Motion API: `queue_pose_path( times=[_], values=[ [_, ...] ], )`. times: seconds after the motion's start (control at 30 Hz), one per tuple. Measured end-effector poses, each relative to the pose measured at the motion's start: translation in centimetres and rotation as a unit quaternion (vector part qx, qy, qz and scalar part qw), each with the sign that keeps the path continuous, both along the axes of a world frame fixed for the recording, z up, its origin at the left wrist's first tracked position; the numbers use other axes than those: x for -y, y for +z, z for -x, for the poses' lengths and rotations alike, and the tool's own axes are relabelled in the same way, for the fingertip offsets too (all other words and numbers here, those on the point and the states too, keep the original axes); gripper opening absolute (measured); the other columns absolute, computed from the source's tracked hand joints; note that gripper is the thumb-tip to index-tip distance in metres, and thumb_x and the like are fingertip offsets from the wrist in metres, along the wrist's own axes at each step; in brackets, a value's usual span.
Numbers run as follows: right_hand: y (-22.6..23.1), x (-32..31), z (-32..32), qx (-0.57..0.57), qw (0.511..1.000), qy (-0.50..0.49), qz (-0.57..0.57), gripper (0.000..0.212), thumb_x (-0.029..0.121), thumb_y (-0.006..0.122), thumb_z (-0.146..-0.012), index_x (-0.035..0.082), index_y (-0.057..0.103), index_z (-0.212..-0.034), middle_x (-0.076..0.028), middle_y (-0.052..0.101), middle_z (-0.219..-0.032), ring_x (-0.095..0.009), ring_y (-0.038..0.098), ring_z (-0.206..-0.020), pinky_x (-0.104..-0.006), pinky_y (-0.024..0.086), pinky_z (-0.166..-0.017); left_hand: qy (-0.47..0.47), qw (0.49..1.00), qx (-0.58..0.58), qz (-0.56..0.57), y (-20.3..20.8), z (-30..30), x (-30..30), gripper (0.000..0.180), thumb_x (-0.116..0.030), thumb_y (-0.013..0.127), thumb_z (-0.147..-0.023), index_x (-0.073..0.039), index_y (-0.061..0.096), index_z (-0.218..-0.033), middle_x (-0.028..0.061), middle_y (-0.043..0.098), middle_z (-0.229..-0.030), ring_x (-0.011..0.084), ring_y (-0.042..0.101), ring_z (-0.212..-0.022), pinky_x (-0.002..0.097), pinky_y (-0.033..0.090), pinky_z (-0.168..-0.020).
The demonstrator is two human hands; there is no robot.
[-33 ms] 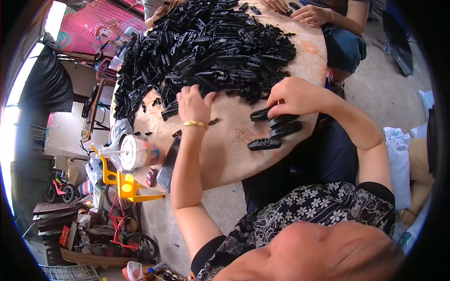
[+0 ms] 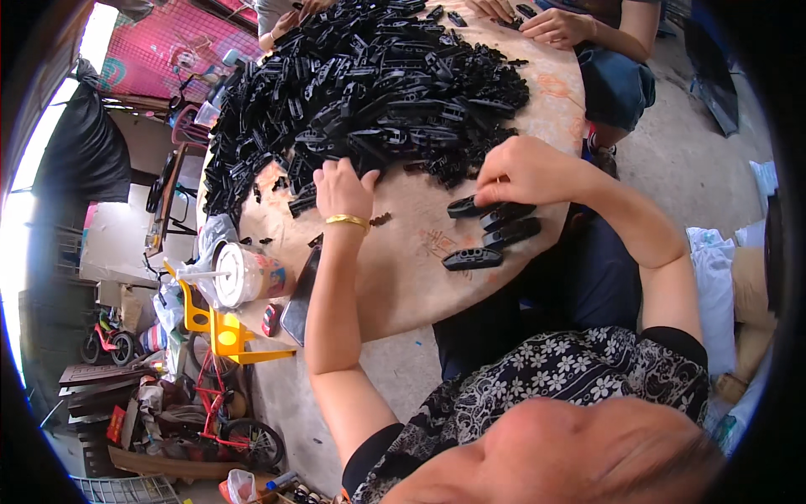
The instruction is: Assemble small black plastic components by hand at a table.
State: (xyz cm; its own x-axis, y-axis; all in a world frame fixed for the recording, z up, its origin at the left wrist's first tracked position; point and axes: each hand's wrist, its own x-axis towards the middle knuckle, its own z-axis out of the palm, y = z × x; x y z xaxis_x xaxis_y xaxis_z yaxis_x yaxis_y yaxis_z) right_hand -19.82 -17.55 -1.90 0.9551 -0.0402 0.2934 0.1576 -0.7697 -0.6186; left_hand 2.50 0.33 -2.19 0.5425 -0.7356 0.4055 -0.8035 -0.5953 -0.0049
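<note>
A large heap of black plastic parts (image 2: 378, 84) covers the far side of the round table. My left hand (image 2: 342, 189), with a gold bangle at the wrist, reaches the heap's near edge. Its thumb is spread from the fingers, and the fingertips are partly lost against the dark parts; I see nothing held. At the table's right edge, my right hand (image 2: 537, 172) has its fingers pinched at the end of a long black plastic part (image 2: 463, 207). Similar long parts lie under and beside that hand, and another black part (image 2: 473, 259) sits nearer to me.
A lidded cup with a straw (image 2: 238, 273) stands at the table's left edge, near a dark flat object (image 2: 300, 294) and a small red object (image 2: 270, 319). Below is a yellow chair (image 2: 227, 333). Another person's hand (image 2: 556, 29) works across the table.
My left hand has shifted slightly left, its thumb drawn a little closer to the fingers. My right hand has moved slightly left over the black parts.
</note>
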Motion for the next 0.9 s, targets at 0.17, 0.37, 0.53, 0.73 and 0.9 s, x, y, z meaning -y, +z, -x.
queue_pose_path(
  times=[0.17,0.37,0.53,0.73,0.9],
  values=[
    [-1.6,0.4,-0.9,0.068,0.984,-0.091,0.14,0.024,0.02,0.074,-0.071,0.008,0.066,-0.089,-0.01,0.058,-0.083,-0.028,0.06,-0.078,-0.0372,0.048,-0.068,0.018,0.999,-0.034,-0.037,-0.3,-0.3,0.5,0.031,-0.019,0.072,-0.075,-0.003,0.062,-0.099,0.0151,0.058,-0.1,0.0324,0.053,-0.098,0.0393,0.046,-0.084],
    [-1.9,0.0,-1.2,0.074,0.979,-0.101,0.16,0.013,0.009,0.068,-0.072,0.008,0.062,-0.084,-0.009,0.056,-0.085,-0.028,0.058,-0.083,-0.036,0.048,-0.074,-0.011,0.995,-0.096,0.02,0.1,-0.1,0.2,0.026,-0.012,0.071,-0.073,-0.003,0.056,-0.092,0.0154,0.062,-0.086,0.0327,0.06,-0.082,0.0419,0.047,-0.077],
    [-2.3,0.1,-1.4,0.096,0.971,-0.09,0.198,0.013,0.007,0.066,-0.073,0.007,0.062,-0.085,-0.009,0.057,-0.083,-0.027,0.058,-0.083,-0.0356,0.047,-0.074,-0.063,0.941,-0.222,0.248,1.7,1.8,0.7,0.043,-0.001,0.068,-0.077,-0.001,0.046,-0.114,0.0152,0.066,-0.094,0.0248,0.066,-0.074,0.0342,0.053,-0.067],
    [-1.7,0.0,-1.8,0.208,0.969,-0.109,0.082,0.015,0.006,0.068,-0.073,0.004,0.064,-0.087,-0.01,0.063,-0.083,-0.028,0.061,-0.078,-0.0343,0.049,-0.069,-0.196,0.587,-0.722,0.31,-0.8,4.5,1.3,0.036,0.009,0.059,-0.083,0.001,0.048,-0.116,0.0143,0.061,-0.107,0.022,0.064,-0.091,0.0332,0.056,-0.083],
    [-0.5,-0.8,-1.8,0.302,0.95,-0.078,0.012,0.013,0.005,0.07,-0.075,0.002,0.064,-0.086,-0.009,0.064,-0.084,-0.026,0.062,-0.072,-0.0323,0.051,-0.064,-0.199,0.541,-0.774,0.262,-1.1,6.2,1.5,0.035,0.005,0.06,-0.085,0.002,0.049,-0.117,0.014,0.061,-0.105,0.0262,0.063,-0.098,0.0381,0.053,-0.092]
  ],
)
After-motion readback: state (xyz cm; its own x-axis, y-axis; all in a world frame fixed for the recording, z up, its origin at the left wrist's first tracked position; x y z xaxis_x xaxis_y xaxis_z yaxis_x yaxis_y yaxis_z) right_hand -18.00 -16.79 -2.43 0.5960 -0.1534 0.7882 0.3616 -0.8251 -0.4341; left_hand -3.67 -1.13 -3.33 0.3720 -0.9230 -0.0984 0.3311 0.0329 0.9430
